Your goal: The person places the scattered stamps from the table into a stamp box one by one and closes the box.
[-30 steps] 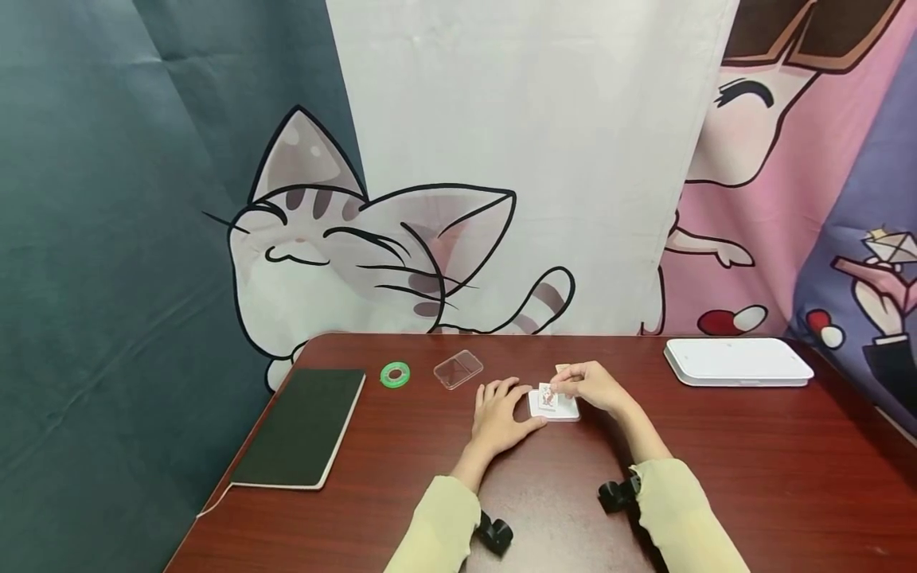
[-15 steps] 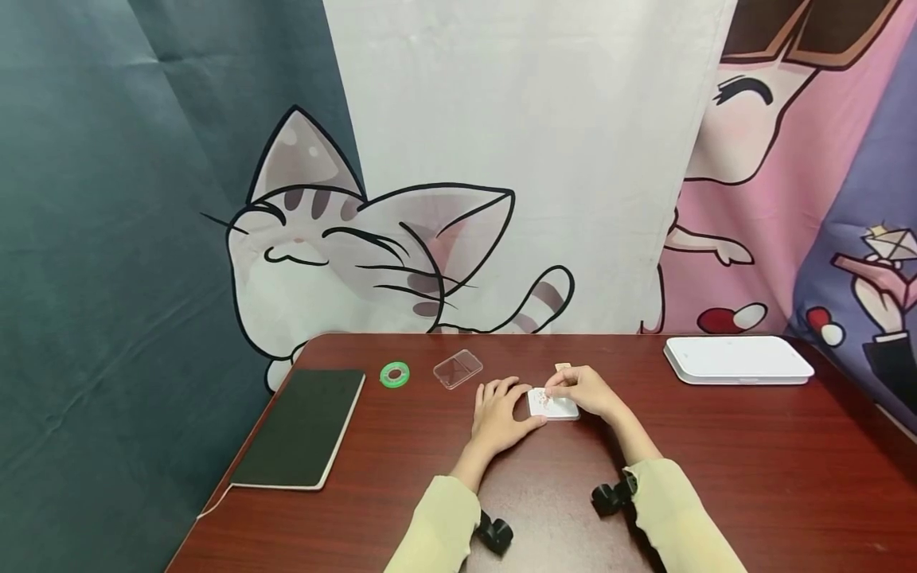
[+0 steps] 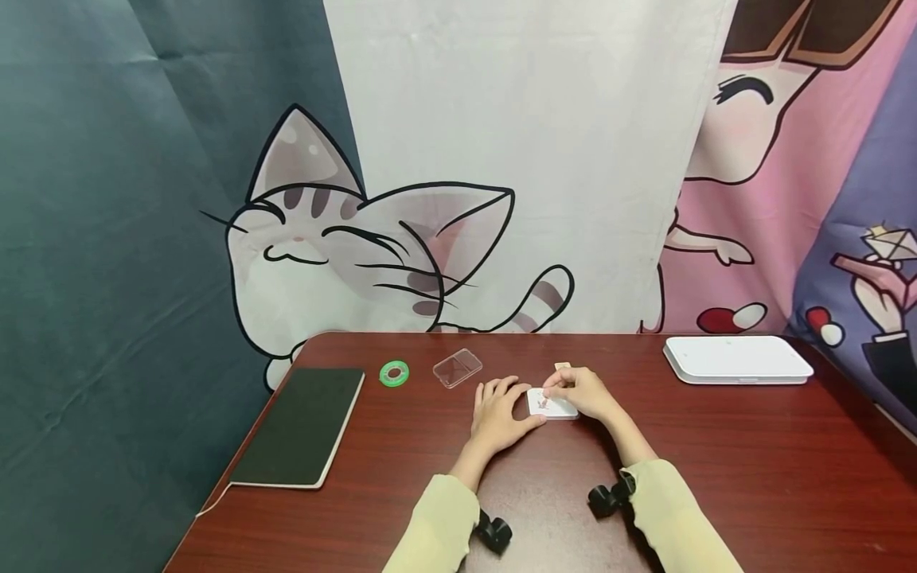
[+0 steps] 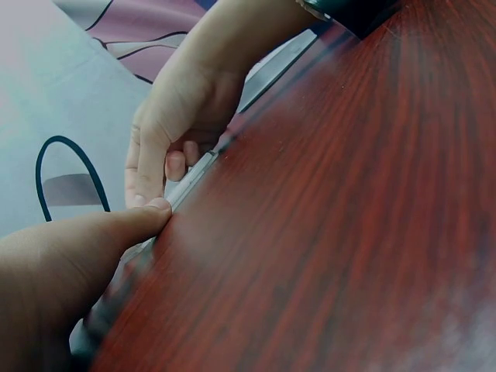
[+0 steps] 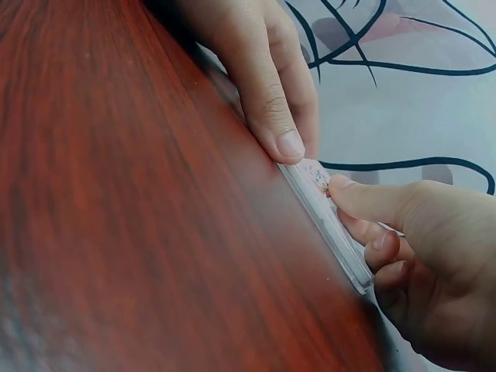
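Observation:
A small flat white case (image 3: 562, 410) lies on the table between the hands. My left hand (image 3: 496, 412) holds it at its left end, thumb along the near edge and forefinger at the far corner. On top of the case is a small white square with a printed picture (image 3: 542, 402), seen edge-on in the right wrist view as a thin printed piece (image 5: 316, 175). My right hand (image 3: 582, 390) pinches this square at its right side, thumb and forefinger low against the case. The right hand's other fingers (image 5: 387, 252) are curled beside the case.
A small beige piece (image 3: 562, 366) lies behind the right hand. Farther left are a clear plastic box (image 3: 457, 368), a green tape roll (image 3: 393, 373) and a dark notebook (image 3: 301, 428). A long white case (image 3: 738, 360) sits at the back right of the brown table (image 3: 788, 454).
My right hand has come down and slightly left, bringing the printed square from just above the white case onto its top. The left hand has stayed in place.

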{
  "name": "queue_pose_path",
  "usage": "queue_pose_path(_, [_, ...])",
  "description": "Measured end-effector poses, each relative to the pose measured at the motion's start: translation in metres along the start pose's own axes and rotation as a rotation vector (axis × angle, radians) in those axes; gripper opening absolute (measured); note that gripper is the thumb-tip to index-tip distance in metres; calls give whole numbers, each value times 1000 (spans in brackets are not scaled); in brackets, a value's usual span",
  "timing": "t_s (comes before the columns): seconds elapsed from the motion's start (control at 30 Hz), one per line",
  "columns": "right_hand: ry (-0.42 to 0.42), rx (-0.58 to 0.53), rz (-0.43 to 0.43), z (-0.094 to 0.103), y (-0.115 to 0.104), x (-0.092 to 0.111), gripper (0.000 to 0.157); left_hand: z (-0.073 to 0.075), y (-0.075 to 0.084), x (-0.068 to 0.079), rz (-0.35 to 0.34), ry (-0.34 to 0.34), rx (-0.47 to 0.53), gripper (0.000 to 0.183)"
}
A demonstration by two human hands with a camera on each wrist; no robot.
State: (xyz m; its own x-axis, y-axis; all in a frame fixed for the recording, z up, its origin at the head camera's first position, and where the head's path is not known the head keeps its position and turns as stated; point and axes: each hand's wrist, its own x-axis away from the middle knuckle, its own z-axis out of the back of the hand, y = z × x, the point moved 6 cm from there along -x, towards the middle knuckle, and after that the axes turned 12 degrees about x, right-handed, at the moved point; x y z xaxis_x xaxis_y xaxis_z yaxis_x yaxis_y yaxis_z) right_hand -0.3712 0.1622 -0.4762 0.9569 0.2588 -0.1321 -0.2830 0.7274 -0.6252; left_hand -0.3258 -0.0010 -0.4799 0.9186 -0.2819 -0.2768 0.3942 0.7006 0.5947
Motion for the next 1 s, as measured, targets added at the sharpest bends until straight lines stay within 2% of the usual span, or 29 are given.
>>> queue_pose_path(0.83, [14, 41, -9, -2, 2, 3, 8, 2, 1, 2, 2, 0, 5, 56])
queue_pose_path(1.0, [14, 3, -1, -2, 3, 3, 9, 3, 3, 2, -4, 4, 9, 56])
